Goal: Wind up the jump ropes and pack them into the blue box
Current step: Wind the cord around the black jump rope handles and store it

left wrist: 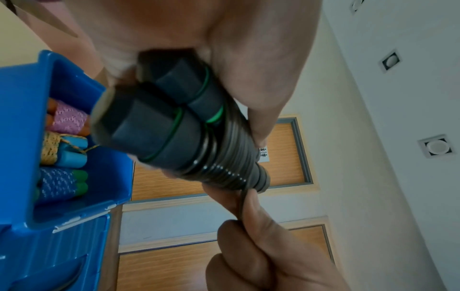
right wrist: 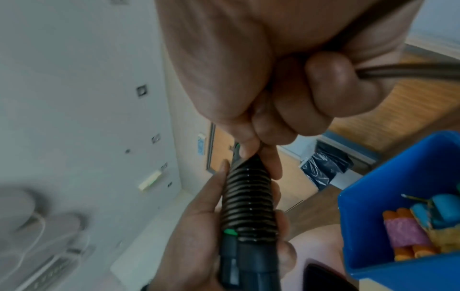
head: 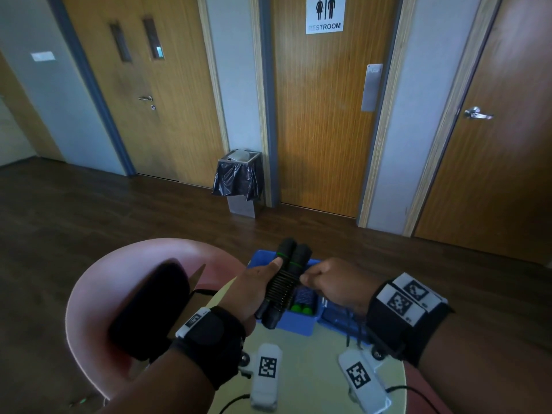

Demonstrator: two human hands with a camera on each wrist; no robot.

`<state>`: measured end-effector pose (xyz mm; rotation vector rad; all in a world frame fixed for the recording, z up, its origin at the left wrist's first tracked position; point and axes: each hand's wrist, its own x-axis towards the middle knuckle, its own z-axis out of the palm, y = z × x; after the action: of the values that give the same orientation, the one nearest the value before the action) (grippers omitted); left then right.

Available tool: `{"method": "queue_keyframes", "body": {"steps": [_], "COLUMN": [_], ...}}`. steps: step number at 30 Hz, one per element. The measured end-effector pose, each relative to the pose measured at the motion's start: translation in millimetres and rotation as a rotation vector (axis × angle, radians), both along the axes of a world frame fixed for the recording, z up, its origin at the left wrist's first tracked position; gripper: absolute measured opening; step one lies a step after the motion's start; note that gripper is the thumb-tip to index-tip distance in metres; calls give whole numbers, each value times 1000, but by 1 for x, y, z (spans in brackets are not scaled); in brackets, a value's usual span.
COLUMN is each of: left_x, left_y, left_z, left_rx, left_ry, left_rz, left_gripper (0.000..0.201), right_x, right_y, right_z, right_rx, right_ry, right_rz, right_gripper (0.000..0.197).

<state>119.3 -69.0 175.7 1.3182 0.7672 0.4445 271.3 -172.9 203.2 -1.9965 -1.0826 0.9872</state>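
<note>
- Two black handles (head: 288,282), side by side, are gripped in the left hand (head: 254,289) above the blue box (head: 294,322) at the table's far edge.
- Right hand (head: 334,286) pinches the rope's free end beside the coil (left wrist: 224,171).
- Step: winding, nearly complete.
- Next: likely secure the end, then lower the bundle beside the three wound ropes (left wrist: 58,151).

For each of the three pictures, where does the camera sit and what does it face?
Head: on the head, looking down at the left hand, right hand, both forearms, the black jump rope and the blue box.
Left wrist: looks along the left hand gripping the handles; right hand below.
Right wrist: looks along the right hand pinching the cord.
Shared: all show rope and box.
</note>
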Motion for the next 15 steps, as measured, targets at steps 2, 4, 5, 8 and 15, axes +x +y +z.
{"method": "queue_keyframes", "body": {"steps": [2,4,5,8,15], "left_x": [-1,-3,-4,-9,-21], "left_y": [0,1,1,1,-4], "left_z": [-1,-2,0,1,-3], "left_rx": [-21,-26,-35,-86,-231], "left_ry": [19,33,26,-16,-76], "left_rz": [11,-12,-48,-153,-113], "left_gripper": [42,42,42,48,54], "right_x": [0,-1,-2,-5,-16], "right_y": [-2,-3,-3,-3,2], "right_z": [1,2,3,0,-2], "right_rx": [-25,-40,-44,-39,-11], "right_ry": [88,118,128,183,407], "right_rz": [-17,-16,-16,-30,-34], "right_gripper": [20,21,23,26,24]}}
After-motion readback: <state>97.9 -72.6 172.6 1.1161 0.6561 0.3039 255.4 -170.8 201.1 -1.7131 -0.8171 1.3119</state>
